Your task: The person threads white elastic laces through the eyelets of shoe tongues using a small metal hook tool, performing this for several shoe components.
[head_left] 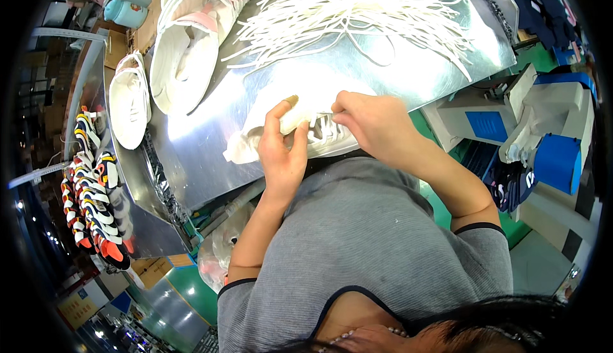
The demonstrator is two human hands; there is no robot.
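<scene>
A white sneaker lies on its side at the metal table's near edge, its heel end to the left. White laces criss-cross its upper between my two hands. My left hand grips the shoe around the tongue and opening, thumb and forefinger apart on it; a yellowish cover sits on one fingertip. My right hand is closed in a pinch at the lace rows, on a white shoelace; its fingers hide the lace's end and part of the toe.
A heap of loose white laces spreads over the far metal table. White shoes with pink laces lie at the far left, beside another white shoe. Colourful shoes line the left; a blue-and-white machine stands right.
</scene>
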